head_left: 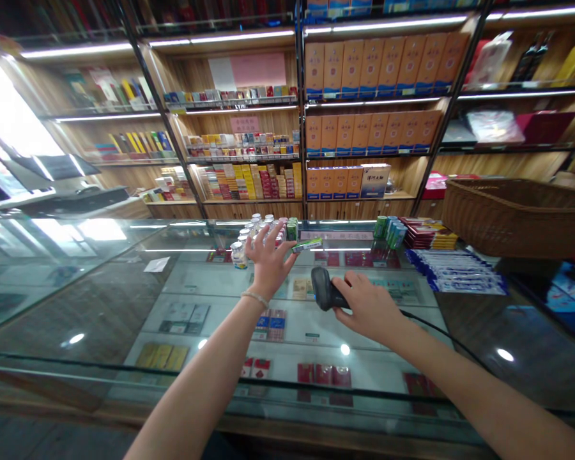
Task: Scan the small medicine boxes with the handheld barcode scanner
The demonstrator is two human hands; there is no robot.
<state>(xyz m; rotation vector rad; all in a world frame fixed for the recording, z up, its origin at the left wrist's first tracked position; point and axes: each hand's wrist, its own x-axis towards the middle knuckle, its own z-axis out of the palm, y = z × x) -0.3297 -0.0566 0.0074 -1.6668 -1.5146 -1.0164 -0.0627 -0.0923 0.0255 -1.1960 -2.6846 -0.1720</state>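
Note:
My left hand (269, 259) pinches a small flat green-and-white pack (307, 245) between thumb and forefinger, its other fingers spread. Just behind that hand stand several small white-capped bottles (239, 254) on the glass counter. My right hand (368, 303) is wrapped around the handle of a black barcode scanner (322, 289). The scanner's head points left, below and to the right of the pack, apart from it. A black cable (443, 332) runs from it toward the lower right. What is printed on the pack is too small to read.
Under the glass counter top (211, 287) lie cigarette packs (269, 324). Green and blue cylinders (390, 231), stacked red-and-gold packets (426, 233), blue-and-white packets (460, 271) and a wicker basket (512, 214) occupy the right. Shelves with orange boxes (374, 67) line the back wall.

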